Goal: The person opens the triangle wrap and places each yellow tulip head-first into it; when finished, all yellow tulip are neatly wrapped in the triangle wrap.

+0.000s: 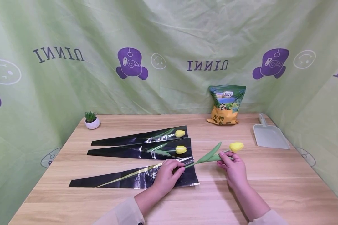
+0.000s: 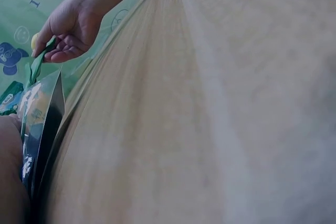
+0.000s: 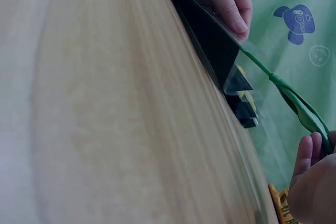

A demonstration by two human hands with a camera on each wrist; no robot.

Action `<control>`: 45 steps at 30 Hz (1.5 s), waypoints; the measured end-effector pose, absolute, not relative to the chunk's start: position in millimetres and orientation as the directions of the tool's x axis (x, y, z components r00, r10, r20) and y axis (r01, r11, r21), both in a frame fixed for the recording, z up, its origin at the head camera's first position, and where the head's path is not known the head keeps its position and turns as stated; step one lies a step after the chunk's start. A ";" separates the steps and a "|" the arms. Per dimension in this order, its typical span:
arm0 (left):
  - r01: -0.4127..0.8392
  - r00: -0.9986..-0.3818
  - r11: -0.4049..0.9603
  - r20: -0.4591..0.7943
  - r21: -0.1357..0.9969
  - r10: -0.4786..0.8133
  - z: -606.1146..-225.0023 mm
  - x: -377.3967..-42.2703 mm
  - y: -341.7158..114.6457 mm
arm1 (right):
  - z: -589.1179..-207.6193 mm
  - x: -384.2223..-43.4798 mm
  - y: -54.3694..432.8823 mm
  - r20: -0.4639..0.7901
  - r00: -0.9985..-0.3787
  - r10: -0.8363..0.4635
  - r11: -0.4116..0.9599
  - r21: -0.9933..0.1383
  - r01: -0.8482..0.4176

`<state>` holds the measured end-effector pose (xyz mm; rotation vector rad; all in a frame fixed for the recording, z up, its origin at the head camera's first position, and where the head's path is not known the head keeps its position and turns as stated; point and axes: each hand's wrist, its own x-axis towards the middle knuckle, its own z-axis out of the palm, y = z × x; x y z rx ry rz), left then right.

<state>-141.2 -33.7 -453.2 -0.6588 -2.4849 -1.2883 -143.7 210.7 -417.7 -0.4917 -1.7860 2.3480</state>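
My right hand [image 1: 234,168] pinches a yellow artificial tulip [image 1: 236,147] by its stem and leaves, just below the bloom. The lower stem points left into the wide mouth of the nearest black flower sleeve [image 1: 112,180], which has a clear front. At that mouth my left hand [image 1: 166,175] pinches the sleeve's edge, close beside the stem; its fingertips partly hide the contact. In the right wrist view, the green stem [image 3: 257,62] meets the sleeve's edge below the left fingers. Behind lie two more sleeves, each with a yellow tulip [image 1: 181,150] inside.
At the back left stands a small potted succulent [image 1: 92,123]. A green and orange fertilizer bag [image 1: 226,106] is upright at the back right, with a grey dustpan [image 1: 271,136] to its right. A green curtain [image 1: 169,37] hangs around the wooden table [image 1: 73,206].
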 end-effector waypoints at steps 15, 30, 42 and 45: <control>0.509 -0.860 0.499 0.440 0.701 0.259 -451.3 -142.1 -31.8 | -423.3 -138.1 194.8 -0.242 -0.946 0.215 -0.318 -0.933 0.167; 0.531 -0.846 0.502 0.465 0.683 0.261 -455.0 -143.8 -31.4 | -426.5 -135.2 190.8 -0.314 -0.937 0.150 -0.319 -0.913 0.255; 0.538 -0.841 0.516 0.467 0.666 0.273 -456.8 -144.4 -32.1 | -425.9 -135.9 195.5 -0.292 -0.953 0.078 -0.344 -0.905 0.249; 0.541 -0.837 0.543 0.475 0.642 0.273 -457.2 -144.8 -31.9 | -426.6 -136.2 197.8 -0.263 -0.963 0.060 -0.334 -0.914 0.229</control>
